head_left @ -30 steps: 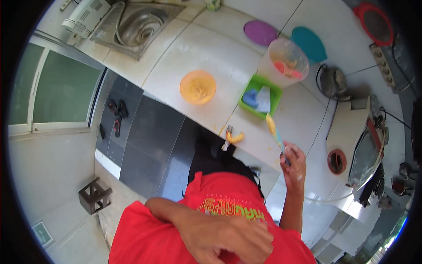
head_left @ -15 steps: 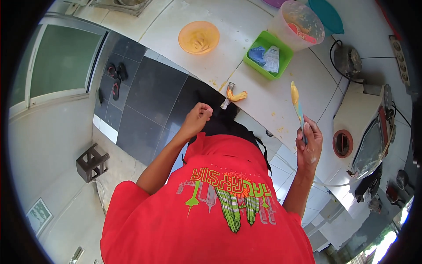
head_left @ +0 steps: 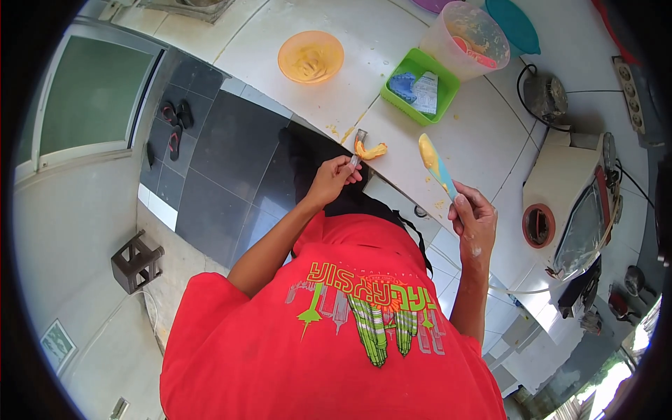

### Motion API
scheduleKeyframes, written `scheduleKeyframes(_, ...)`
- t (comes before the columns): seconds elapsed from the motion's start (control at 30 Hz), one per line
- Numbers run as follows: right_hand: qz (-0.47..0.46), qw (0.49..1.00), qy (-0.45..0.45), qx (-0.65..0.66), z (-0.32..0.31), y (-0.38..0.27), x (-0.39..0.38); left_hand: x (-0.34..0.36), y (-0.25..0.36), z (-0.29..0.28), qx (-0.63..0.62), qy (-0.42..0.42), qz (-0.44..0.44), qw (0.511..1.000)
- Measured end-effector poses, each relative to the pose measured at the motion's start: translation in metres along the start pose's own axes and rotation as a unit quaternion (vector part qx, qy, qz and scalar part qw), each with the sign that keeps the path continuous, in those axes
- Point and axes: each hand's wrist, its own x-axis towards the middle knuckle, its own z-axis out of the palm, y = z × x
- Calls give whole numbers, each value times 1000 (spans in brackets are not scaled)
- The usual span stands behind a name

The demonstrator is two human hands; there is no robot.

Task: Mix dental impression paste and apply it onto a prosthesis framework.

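Observation:
My left hand (head_left: 334, 180) grips the narrow handle of a metal utensil (head_left: 360, 137) at the counter's near edge, with a curved lump of yellow dough or paste (head_left: 375, 150) lying on it. My right hand (head_left: 473, 220) is closed on a light-blue spatula (head_left: 441, 173), held raised at a slant, its blade coated in pale yellow paste. Above my hands on the tiled counter are an orange bowl (head_left: 311, 45) with yellow residue and a green tray (head_left: 406, 110) holding a blue object and a printed paper. Yellow crumbs and smears mark the counter near the edge.
A tall translucent tub (head_left: 483, 28) and a teal lid (head_left: 521, 31) sit behind the tray. At right are a metal pot (head_left: 542, 98), a power strip (head_left: 628, 94) and a cream appliance (head_left: 556, 171). A sink's edge shows at top; sandals (head_left: 174, 140) and a stool (head_left: 133, 260) are down left.
My left hand has come up from low over my shirt to grip the metal utensil. My right hand still holds the spatula, its blade now tilted further left. The view has shifted.

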Motion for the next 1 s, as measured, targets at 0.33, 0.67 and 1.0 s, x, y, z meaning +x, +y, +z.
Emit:
scheduleKeyframes(0.33,-140,978,8,-152,23,-41,-7,-47,109,20,-6,7,94,996)
scheduleKeyframes(0.67,-360,866,13,-346,47,-85,-7,-69,162,26,-13,29,131,991)
scheduleKeyframes(1.0,-402,827,2,-394,53,-96,-5,-67,171,21,-14,38,135,990)
